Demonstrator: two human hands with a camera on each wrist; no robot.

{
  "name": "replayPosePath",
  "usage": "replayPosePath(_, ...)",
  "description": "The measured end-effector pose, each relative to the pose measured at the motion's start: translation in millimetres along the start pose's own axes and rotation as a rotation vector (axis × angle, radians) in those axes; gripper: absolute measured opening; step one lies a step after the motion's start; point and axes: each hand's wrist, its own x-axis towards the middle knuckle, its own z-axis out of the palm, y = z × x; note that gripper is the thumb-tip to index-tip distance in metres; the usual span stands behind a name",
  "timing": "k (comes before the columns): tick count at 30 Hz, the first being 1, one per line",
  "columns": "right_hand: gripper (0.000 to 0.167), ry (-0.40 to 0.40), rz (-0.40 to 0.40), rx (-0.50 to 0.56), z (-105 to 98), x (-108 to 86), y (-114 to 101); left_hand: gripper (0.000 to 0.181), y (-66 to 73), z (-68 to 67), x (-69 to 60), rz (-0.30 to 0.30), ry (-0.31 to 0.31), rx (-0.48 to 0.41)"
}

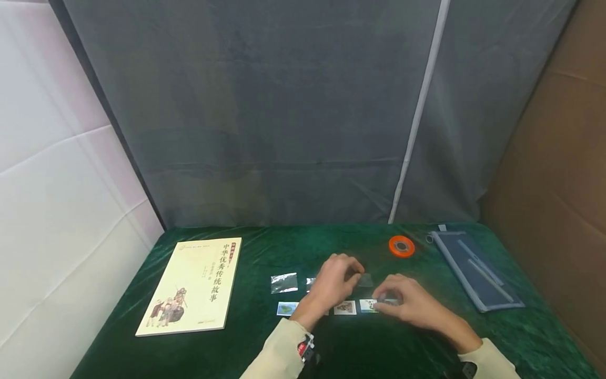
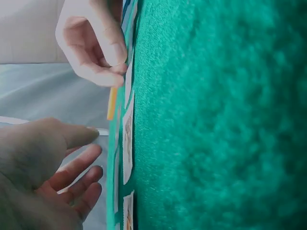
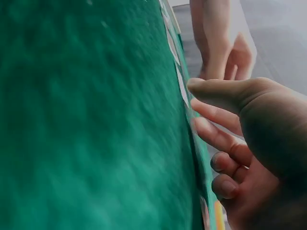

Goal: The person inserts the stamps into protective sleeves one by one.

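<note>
My left hand (image 1: 333, 281) hovers over the middle of the row of stamps, fingers loosely bent with nothing visible between them. Its fingertips are near a clear plastic sleeve (image 1: 365, 280). My right hand (image 1: 409, 302) is at the right part of the row, thumb and forefinger close to the edge of a green-and-white stamp (image 1: 368, 306). A small gap shows between that thumb (image 3: 206, 88) and forefinger. Also in the row are a brownish stamp (image 1: 345, 308) and a blue-green stamp (image 1: 286, 308). Part of the row is hidden by my left hand.
Behind the stamps lie a shiny clear sleeve (image 1: 284, 283) and another sleeve (image 1: 310, 284), partly covered. An orange disc (image 1: 401, 246) lies farther back. At the right is a blue zip pouch (image 1: 478, 271) with pen-like items inside. A cream book (image 1: 191, 287) lies left on green cloth.
</note>
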Motion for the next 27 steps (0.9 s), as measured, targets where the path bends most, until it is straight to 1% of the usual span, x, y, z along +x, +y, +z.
replayPosePath(5,0.021,0.003,-0.006,-0.073,6.9,2.3,-4.8,0.021,1.5,3.5,2.3,0.009,-0.029,0.082)
replayPosePath(10,0.022,0.019,-0.007,-0.092,8.8,2.5,-6.0,0.025,2.6,7.2,2.8,0.009,-0.038,0.149)
replayPosePath(13,0.021,0.008,-0.009,-0.072,9.1,2.3,-6.1,0.025,2.8,8.3,3.1,-0.006,-0.041,0.149)
replayPosePath(17,0.017,-0.019,-0.006,0.002,8.5,1.4,-5.2,0.024,2.8,8.3,4.8,-0.025,-0.046,0.137)
replayPosePath(21,0.015,-0.028,-0.009,0.063,7.4,0.1,-5.9,0.023,2.6,8.8,6.1,-0.031,-0.049,0.122)
replayPosePath(27,0.016,0.012,-0.02,0.084,7.3,-1.0,-7.2,0.023,3.3,10.1,6.4,-0.031,-0.033,0.114)
